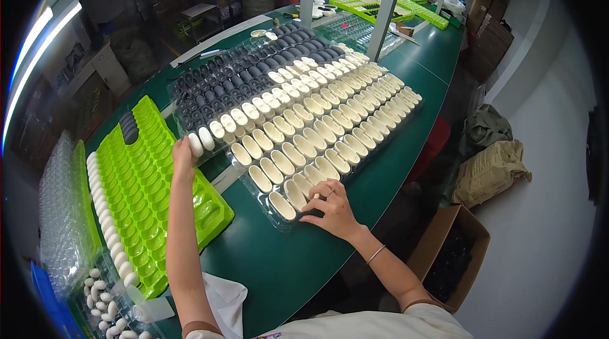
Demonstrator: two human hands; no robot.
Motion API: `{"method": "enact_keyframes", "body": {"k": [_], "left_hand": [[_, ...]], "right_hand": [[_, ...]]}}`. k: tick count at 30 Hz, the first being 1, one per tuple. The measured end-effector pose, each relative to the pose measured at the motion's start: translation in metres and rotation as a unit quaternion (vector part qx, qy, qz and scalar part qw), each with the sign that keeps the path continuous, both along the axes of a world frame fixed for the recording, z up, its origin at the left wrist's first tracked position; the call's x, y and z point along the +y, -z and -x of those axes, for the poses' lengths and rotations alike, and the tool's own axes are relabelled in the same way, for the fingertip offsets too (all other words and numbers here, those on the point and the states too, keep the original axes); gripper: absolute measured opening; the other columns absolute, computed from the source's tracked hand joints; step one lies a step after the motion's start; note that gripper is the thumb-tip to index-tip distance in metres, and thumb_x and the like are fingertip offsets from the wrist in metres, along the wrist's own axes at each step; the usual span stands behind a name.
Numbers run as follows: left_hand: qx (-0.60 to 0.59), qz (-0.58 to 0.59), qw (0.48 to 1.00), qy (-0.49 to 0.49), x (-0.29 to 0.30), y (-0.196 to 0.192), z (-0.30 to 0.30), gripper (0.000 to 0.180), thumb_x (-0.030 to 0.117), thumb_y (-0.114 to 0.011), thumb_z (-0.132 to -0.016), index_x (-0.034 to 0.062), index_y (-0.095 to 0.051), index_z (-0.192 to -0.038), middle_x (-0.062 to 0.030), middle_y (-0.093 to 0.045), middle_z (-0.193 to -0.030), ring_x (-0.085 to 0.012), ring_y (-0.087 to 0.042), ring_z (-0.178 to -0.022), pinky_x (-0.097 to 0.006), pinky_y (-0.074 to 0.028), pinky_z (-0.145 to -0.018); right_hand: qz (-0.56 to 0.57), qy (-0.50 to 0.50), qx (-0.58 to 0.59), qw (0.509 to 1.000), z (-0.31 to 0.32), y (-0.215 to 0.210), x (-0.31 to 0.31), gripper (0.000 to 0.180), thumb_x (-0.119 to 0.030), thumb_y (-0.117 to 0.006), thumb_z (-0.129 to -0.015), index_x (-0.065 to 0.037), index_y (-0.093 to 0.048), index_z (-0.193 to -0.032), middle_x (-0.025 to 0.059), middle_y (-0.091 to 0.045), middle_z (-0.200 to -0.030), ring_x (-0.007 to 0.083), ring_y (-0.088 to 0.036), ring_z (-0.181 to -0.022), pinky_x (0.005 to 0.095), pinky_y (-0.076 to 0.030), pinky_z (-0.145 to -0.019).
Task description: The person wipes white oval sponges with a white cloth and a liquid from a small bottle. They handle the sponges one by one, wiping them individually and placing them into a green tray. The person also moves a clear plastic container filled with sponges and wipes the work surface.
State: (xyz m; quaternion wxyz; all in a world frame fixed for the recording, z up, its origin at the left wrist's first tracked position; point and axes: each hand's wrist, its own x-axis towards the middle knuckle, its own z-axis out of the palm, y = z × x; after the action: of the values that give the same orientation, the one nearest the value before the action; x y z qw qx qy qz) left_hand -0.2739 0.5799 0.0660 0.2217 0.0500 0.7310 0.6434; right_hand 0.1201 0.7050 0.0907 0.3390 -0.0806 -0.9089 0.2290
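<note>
My left hand point(183, 156) reaches forward to the left end of a row of glossy white oval pieces. Its fingers close on the end white oval piece point(195, 145). At the near edge of a clear tray, my right hand point(332, 209) is bent with thumb and forefinger drawn together at the end of a cream oval shell point(295, 195). The curled fingers partly hide what lies between them. Beside it lies another hollow cream oval shell point(282, 206), its open side up. Rows of similar cream shells fill the tray, with white and black pieces beyond them.
A bright green moulded tray point(143, 196) lies at left, with white ovals along its outer edge and a few black pieces point(129, 128). Loose white ovals point(101, 301) sit lower left. A white cloth point(225, 301) is nearby. Metal posts point(387, 12) rise from the green table point(266, 275).
</note>
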Motion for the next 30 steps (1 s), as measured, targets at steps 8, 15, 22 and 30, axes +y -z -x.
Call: {"method": "enact_keyframes", "body": {"k": [8,15,22,30], "left_hand": [[-0.063,-0.143,0.983,-0.095,0.029,-0.028,-0.006,0.019,0.021,-0.04,-0.093,0.0077,-0.05,-0.102,-0.0069,-0.056,-0.097,-0.0198,-0.056,-0.081,-0.038,-0.048,-0.061],[0.045,-0.039,0.994,-0.088,0.006,-0.006,-0.007,0.043,0.02,-0.044,-0.09,-0.0024,-0.041,-0.126,-0.0126,-0.052,-0.115,-0.0233,-0.054,-0.098,-0.036,-0.045,-0.081],[0.356,0.105,0.929,0.005,-0.014,-0.036,-0.125,0.047,0.02,-0.05,-0.089,-0.0028,-0.039,-0.129,-0.0204,-0.039,-0.133,-0.0332,-0.034,-0.126,-0.036,-0.025,-0.105],[0.238,0.041,0.955,0.171,-0.044,-0.02,-0.266,0.061,0.003,-0.053,-0.083,-0.0073,-0.023,-0.134,-0.0241,-0.031,-0.136,-0.0337,-0.032,-0.127,-0.036,-0.024,-0.105]], "right_hand": [[0.018,-0.002,-0.001,1.0,0.004,0.0,-0.003,0.023,-0.022,-0.078,-0.058,-0.014,-0.06,-0.07,-0.0014,-0.051,-0.092,0.0219,-0.046,-0.099,0.0405,-0.032,-0.091],[0.027,-0.016,-0.004,0.999,0.017,-0.005,-0.02,0.021,-0.02,-0.078,-0.057,-0.014,-0.062,-0.07,-0.0019,-0.051,-0.089,0.0203,-0.046,-0.094,0.0402,-0.032,-0.091],[0.021,0.007,-0.005,1.0,-0.003,-0.008,0.0,0.03,-0.019,-0.078,-0.061,-0.013,-0.062,-0.086,0.0007,-0.053,-0.091,0.0213,-0.05,-0.094,0.0409,-0.036,-0.09],[0.122,0.379,0.091,0.913,-0.059,0.023,0.177,0.023,-0.017,-0.066,-0.078,-0.005,-0.057,-0.096,0.0124,-0.056,-0.097,0.0263,-0.054,-0.092,0.037,-0.042,-0.083]]}}
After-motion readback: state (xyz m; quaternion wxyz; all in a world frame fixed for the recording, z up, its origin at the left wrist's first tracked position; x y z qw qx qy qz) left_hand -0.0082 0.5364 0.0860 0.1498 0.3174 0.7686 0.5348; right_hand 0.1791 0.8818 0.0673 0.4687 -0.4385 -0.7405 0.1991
